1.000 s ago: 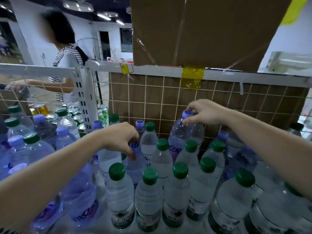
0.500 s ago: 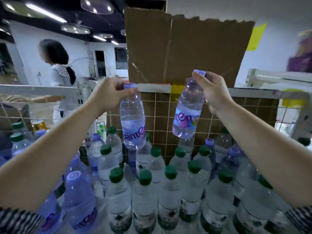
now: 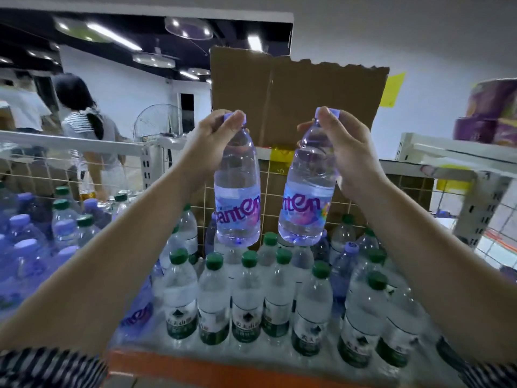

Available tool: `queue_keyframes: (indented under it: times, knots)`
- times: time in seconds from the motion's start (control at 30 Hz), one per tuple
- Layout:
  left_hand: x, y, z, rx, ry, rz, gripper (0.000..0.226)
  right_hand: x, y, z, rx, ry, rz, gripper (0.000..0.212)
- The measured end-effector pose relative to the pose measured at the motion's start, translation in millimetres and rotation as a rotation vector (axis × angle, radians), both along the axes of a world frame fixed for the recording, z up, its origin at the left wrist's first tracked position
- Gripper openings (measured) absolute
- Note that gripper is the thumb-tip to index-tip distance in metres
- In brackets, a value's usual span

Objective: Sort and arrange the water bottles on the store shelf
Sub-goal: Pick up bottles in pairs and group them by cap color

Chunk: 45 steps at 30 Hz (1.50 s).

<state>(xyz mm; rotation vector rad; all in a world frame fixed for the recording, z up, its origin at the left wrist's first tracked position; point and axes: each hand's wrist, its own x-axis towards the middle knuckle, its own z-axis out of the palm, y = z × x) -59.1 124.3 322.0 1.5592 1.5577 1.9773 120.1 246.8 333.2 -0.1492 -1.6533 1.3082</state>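
Note:
My left hand [image 3: 212, 147] grips a purple-capped water bottle [image 3: 237, 197] by its neck and holds it upright in the air. My right hand [image 3: 349, 152] grips a second purple-capped bottle [image 3: 307, 203] the same way, slightly tilted. Both hang above several green-capped bottles [image 3: 246, 298] that stand in rows on the shelf [image 3: 195, 365]. More purple-capped bottles [image 3: 25, 247] crowd the left side of the shelf, and one purple-capped bottle [image 3: 342, 273] stands among the green ones at the right.
A wire grid backing [image 3: 352, 205] and a tall cardboard sheet [image 3: 293, 96] close the back of the shelf. A white rail [image 3: 70, 141] runs along the left. A person in a striped top [image 3: 89, 127] stands beyond it. Purple packs [image 3: 489, 113] sit on the right-hand shelf.
Both hands pulled a purple-capped bottle out from among the green-capped ones and lifted them high above the shelf. The view tilted upward.

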Motion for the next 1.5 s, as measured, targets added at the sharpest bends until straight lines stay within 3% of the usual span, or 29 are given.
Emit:
queue_keyframes:
  times: [0.3,0.63,1.2,1.5]
  knots:
    - [51.4,-50.7,-28.5,0.057,-0.13,0.017,0.028,22.8,-58.0,-27.8,-0.062,-0.017,0.07,0.02]
    - [22.8,-160.9,-66.9,0.042,-0.248,0.13,0.029,-26.4,-132.1,-57.2,-0.081,-0.151,0.21,0.024]
    - [-151.6,-409.0,-135.0,-0.054,-0.261,0.285,0.024,-241.8,-360.6,-128.1,-0.021,-0.299,0.38,0.011]
    - [-284.3,-470.1,-153.2,-0.073,-0.282,0.344,0.024,-379.9,-423.9,-146.0,0.044,-0.345,0.488,0.01]
